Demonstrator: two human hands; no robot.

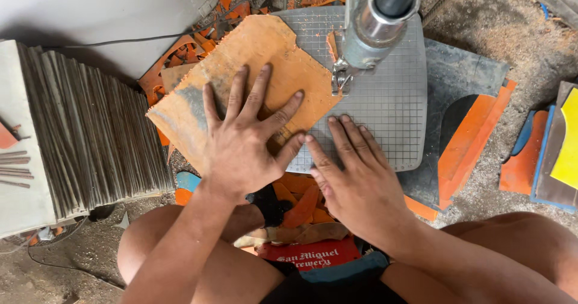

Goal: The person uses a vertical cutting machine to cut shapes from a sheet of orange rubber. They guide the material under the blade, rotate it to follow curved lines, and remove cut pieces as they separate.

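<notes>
Left hand: the left hand (241, 141) lies flat in the middle of the frame, a bit left. Its fingers are open and spread wide. It grips nothing. It presses down on the orange sheet (253, 69).
Right hand: the right hand (355, 180) lies flat too, just right of the left hand. Its fingers are straight and close together. It holds nothing. The fingertips rest on the grey machine table (391, 105), right by the lower edge of the orange sheet. The two thumbs almost touch.
Orange sheet: it is a big, flat, worn piece with rough edges. It lies tilted across the upper middle of the frame. One part sits on the grey table and the other part sticks out to the left.
Grey table: it is a flat plate with a grid of thin lines, in the upper middle and right.
Machine head: a round metal machine head (376, 24) hangs over the table at the top. Its small metal foot (341, 81) sits right at the sheet's right edge.
Stack: a stack of thin grey sheets (90, 129) stands on the left side.
Scraps: orange scraps (469, 141) and dark scraps lie on the dusty ground at the right and below the table.
Knees: the person's bare knees show at the bottom.
</notes>
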